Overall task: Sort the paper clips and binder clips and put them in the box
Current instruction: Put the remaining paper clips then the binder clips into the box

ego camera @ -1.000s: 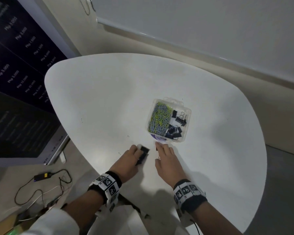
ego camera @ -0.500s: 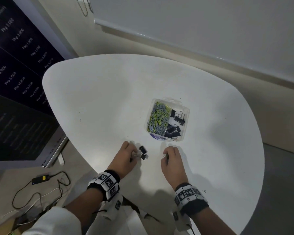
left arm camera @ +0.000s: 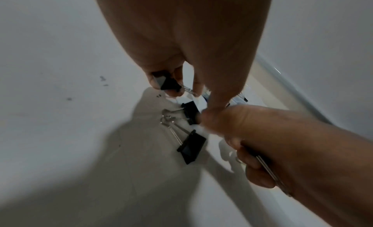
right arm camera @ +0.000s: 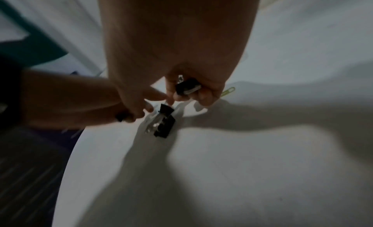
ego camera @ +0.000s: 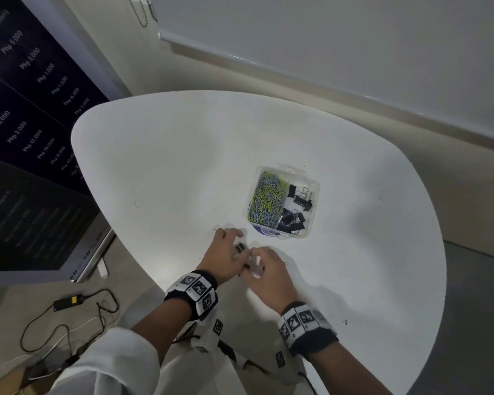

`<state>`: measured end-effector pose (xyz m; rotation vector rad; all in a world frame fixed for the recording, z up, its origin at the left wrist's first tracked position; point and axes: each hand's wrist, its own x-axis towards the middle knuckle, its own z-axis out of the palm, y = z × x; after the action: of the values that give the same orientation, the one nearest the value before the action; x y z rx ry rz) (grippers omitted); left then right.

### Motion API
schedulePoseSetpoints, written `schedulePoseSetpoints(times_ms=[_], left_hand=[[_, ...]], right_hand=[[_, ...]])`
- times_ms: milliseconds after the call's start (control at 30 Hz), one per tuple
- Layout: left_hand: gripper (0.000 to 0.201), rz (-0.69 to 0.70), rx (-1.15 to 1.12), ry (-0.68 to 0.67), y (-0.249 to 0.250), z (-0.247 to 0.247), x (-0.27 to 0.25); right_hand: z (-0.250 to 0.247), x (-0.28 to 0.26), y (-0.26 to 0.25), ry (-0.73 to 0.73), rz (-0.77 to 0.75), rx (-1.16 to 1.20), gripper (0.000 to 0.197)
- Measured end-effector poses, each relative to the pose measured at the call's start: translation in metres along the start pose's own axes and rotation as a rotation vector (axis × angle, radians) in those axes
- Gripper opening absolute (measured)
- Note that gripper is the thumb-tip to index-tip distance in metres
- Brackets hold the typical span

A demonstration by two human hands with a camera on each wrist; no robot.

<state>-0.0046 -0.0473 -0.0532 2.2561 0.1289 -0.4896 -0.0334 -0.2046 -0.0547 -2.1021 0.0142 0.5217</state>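
The clear plastic box (ego camera: 311, 187) stands on the white table, with coloured paper clips (ego camera: 267, 199) in its left half and black binder clips (ego camera: 295, 212) in its right half. Just in front of it my two hands meet. My left hand (ego camera: 234, 249) (left arm camera: 177, 90) curls round a black binder clip (left arm camera: 167, 83). My right hand (ego camera: 254, 263) (right arm camera: 187, 96) grips another black binder clip (right arm camera: 186, 87). Between the hands, two more binder clips (left arm camera: 191, 146) (right arm camera: 164, 123) lie on the table. The right index finger (left arm camera: 212, 114) touches the farther of them (left arm camera: 189, 111).
A yellow-green paper clip (right arm camera: 228, 91) lies on the table just past my right hand. The table's curved edge (ego camera: 143, 263) runs close behind my left wrist. A dark screen (ego camera: 26, 166) stands to the left, and cables (ego camera: 69, 317) lie on the floor.
My hands were apart with the loose clips between them; now they have come together over those clips, the right hand having moved left.
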Motion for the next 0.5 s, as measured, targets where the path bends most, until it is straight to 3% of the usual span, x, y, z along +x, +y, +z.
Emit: schedulePoseSetpoints(times_ms=[67,167,333,500], left_hand=[[0.037,0.002,0.102,-0.065,-0.002,0.002,0.005],[0.023,0.054,0.164,-0.059,-0.008,0.002,0.008],[0.021,0.114,0.206,-0.026,-0.011,0.001,0.004],[0.034,0.071,0.154,-0.006,-0.012,0.002,0.000]], right_hand=[[0.006,0.000,0.006,-0.029,-0.030,-0.110,0.039],[0.007,-0.003,0.014,-0.018,-0.079,-0.156,0.029],[0.002,-0.013,0.024,0.019,-0.044,-0.184,0.023],[-0.022,-0.024,0.025,0.065,0.103,0.130,0.023]])
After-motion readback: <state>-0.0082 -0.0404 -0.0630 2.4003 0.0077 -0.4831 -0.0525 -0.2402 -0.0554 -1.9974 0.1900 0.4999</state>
